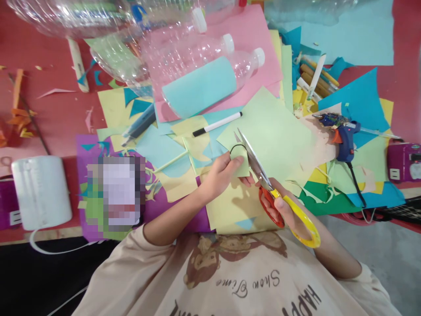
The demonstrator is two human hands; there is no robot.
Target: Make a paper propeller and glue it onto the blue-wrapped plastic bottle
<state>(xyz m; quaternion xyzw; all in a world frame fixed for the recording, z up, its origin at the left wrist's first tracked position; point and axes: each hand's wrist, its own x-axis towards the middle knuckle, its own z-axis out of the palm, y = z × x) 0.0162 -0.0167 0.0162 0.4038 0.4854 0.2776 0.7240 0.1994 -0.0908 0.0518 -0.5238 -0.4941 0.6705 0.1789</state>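
A small pale yellow-green piece of paper (241, 163) with a black curved line drawn on it is pinched in my left hand (222, 173), thumb on top. My right hand (283, 204) grips scissors (258, 164) by their red and yellow handles. The metal blades point up and away from me, just right of the paper piece, and look partly apart. Whether they touch the paper I cannot tell. Beyond my hands lie a large pale green sheet (272, 125) and a white marker with a black cap (217, 124).
Clear plastic bottles (210, 52), one wrapped in light blue paper, lie on a pink sheet (259, 26) at the back. To the right rests a blue glue gun (346, 140) with its cord. A white roll (42, 193) stands at left. Coloured paper scraps cover much of the red table.
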